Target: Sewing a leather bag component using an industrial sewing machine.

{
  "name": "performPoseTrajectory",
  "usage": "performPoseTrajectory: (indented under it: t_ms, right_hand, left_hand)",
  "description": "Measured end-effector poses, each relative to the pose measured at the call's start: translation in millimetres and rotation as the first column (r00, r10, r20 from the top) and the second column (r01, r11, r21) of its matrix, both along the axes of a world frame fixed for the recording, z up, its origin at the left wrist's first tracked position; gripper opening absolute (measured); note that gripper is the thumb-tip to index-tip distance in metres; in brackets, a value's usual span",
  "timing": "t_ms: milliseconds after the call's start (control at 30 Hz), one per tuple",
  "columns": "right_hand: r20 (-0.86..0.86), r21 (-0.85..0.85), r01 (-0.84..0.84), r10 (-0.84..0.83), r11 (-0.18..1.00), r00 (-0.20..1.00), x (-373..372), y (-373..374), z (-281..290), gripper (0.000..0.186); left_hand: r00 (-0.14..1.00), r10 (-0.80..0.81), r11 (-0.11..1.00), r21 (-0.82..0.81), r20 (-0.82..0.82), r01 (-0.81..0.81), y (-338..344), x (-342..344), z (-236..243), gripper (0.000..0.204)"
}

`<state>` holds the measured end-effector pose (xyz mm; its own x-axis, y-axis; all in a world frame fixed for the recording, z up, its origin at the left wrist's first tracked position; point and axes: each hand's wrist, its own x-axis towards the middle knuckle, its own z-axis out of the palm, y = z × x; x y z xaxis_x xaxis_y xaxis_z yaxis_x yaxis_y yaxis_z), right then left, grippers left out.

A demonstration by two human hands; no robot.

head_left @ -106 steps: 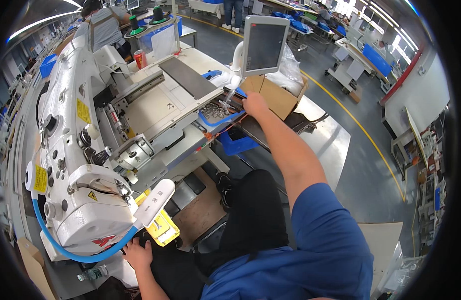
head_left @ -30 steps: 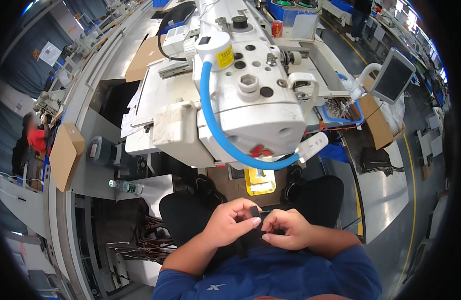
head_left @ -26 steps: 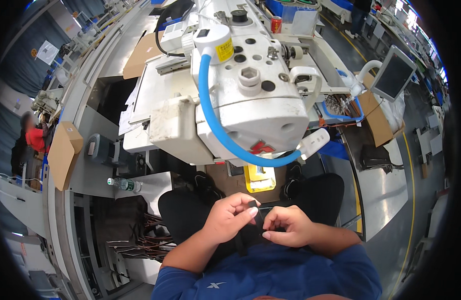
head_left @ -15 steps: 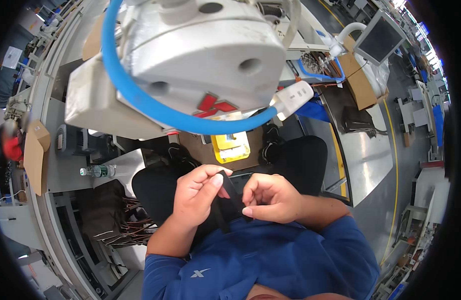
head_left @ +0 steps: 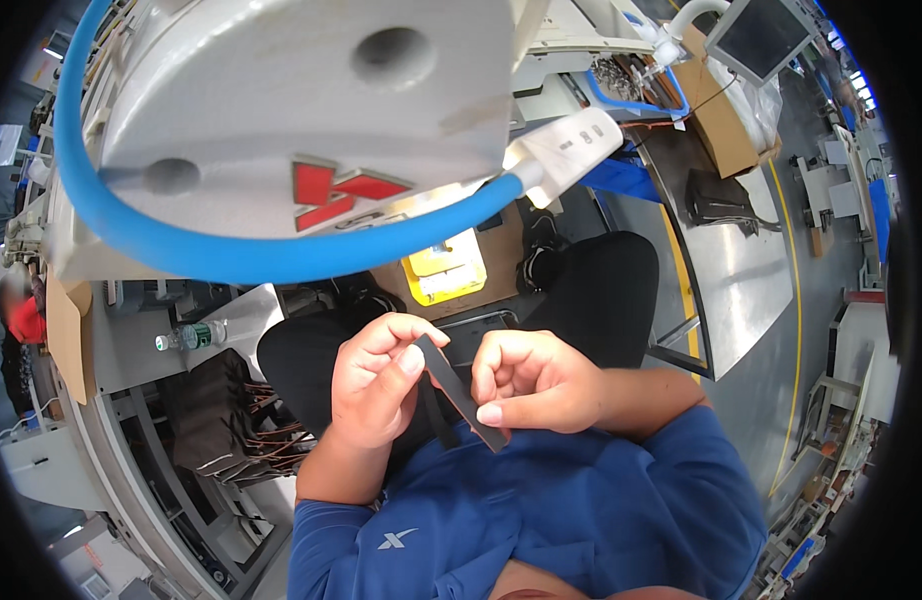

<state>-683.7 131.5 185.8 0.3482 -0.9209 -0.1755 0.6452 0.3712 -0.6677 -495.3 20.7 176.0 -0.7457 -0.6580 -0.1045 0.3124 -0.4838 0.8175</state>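
Observation:
In my lap, I hold a narrow black strip (head_left: 455,390) with a lighter edge between both hands. My left hand (head_left: 376,378) pinches its upper end with thumb and fingers; my right hand (head_left: 536,385) has curled fingers and its thumb on the lower end. Just above them hangs the white head of an industrial sewing machine (head_left: 271,110), with a blue hose (head_left: 281,258) looped to a white switch piece (head_left: 569,150). Under the head lies a yellow plastic piece (head_left: 446,270).
A steel side table (head_left: 731,310) with a dark bundle (head_left: 711,200) stands right, below a cardboard box (head_left: 716,120) and monitor (head_left: 753,35). A blue-rimmed tray (head_left: 621,80) holds small parts. A plastic bottle (head_left: 186,335) and dark pieces (head_left: 221,420) are at left. A person in red (head_left: 26,315) works far left.
My right hand has come from beside the monitor to my lap, where both hands now hold the strip. My view has moved closer to the machine head; the strip tilts more diagonally.

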Motion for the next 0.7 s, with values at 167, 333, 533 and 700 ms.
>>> performPoseTrajectory:
  t_ms: [167, 333, 533, 700]
  right_hand:
    - [-0.472, -0.437, -0.024, -0.206, 0.899, 0.857, -5.9, -1.3, 0.0, 0.013]
    - [-0.537, -0.672, -0.131, -0.357, 0.729, 0.765, -7.4, -6.4, -4.7, 0.030]
    - [-0.506, -0.786, -0.120, -0.519, 0.607, 0.689, -7.7, -12.9, -15.2, 0.030]
    - [-0.527, -0.765, -0.092, -0.538, 0.637, 0.658, -9.1, -9.0, -17.4, 0.022]
  left_hand:
    - [0.984, 0.055, 0.991, -0.128, 0.172, -0.033, -0.6, -1.1, 0.9, 0.022]
    - [0.986, 0.006, 0.998, -0.066, 0.167, 0.005, -1.4, -1.9, 1.4, 0.016]
    - [0.981, -0.011, 0.992, -0.121, 0.193, 0.035, 3.4, -5.7, 4.0, 0.016]
    - [0.965, 0.104, 0.962, -0.270, 0.242, -0.036, 11.1, -5.7, 11.2, 0.029]
